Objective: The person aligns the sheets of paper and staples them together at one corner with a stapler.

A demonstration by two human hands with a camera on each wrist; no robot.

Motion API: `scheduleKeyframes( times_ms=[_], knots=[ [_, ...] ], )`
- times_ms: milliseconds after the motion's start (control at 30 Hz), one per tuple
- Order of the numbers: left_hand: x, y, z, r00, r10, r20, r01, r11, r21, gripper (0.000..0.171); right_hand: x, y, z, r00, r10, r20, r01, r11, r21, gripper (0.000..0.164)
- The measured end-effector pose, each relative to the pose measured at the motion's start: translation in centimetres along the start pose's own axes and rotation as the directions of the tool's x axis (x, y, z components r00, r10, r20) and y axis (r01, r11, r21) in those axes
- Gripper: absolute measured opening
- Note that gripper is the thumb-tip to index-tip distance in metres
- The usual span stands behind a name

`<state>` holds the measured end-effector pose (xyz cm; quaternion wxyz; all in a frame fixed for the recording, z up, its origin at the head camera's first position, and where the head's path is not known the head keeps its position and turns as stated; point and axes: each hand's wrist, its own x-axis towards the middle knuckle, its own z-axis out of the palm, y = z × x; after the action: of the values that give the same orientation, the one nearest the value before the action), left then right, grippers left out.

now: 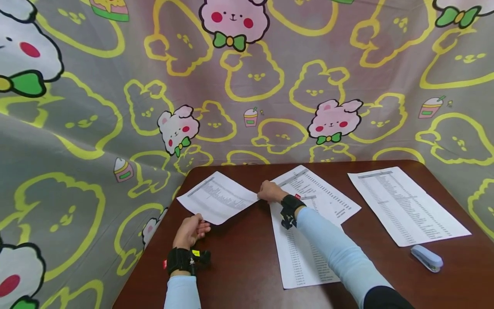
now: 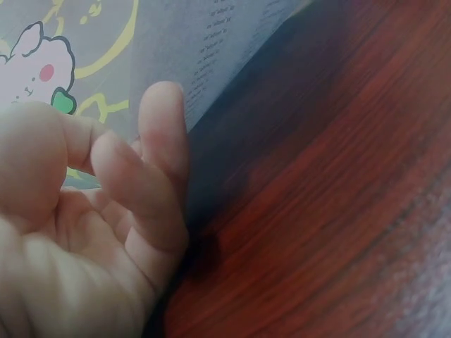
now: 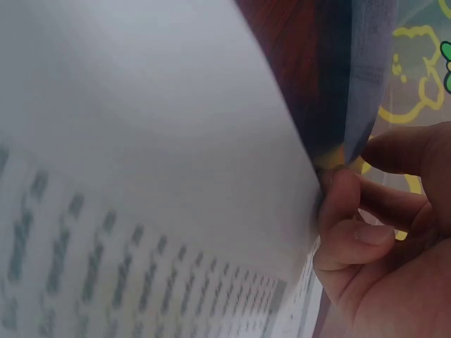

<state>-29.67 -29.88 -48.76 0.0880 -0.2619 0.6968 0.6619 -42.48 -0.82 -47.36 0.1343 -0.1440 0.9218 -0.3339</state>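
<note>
A printed sheet of paper (image 1: 218, 197) is held up at the left of the table, turned at a slant. My right hand (image 1: 271, 192) pinches its right corner between thumb and fingertips; the right wrist view shows the sheet's narrow corner (image 3: 366, 70) at the thumb tip. My left hand (image 1: 191, 229) holds the sheet's near left edge, palm turned up and fingers curled. In the left wrist view the printed side (image 2: 204, 49) rises behind the fingertips (image 2: 163, 120). Just under my right hand and forearm lie overlapping printed sheets (image 1: 305, 262), partly covered by the sleeve.
Another printed sheet (image 1: 409, 206) lies at the right of the brown table (image 1: 239, 266). A light blue stapler (image 1: 427, 258) rests near that sheet's front corner. A patterned curtain (image 1: 247, 86) hangs behind the table and along its left side.
</note>
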Motion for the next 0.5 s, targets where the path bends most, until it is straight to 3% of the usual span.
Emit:
scheduleKeyframes(
  times_ms=[333, 500],
  knots=[
    [0.2, -0.2, -0.1, 1.0, 0.001, 0.004, -0.001, 0.998, 0.058, 0.017, 0.6, 1.2, 0.1, 0.999, 0.027, -0.043, -0.017, 0.978, 0.209, 0.016],
    [0.3, -0.1, -0.1, 1.0, -0.003, -0.001, 0.003, 0.996, 0.089, 0.018, 0.6, 1.1, 0.1, 1.0, 0.014, -0.026, -0.007, 0.971, 0.239, 0.015]
  ],
)
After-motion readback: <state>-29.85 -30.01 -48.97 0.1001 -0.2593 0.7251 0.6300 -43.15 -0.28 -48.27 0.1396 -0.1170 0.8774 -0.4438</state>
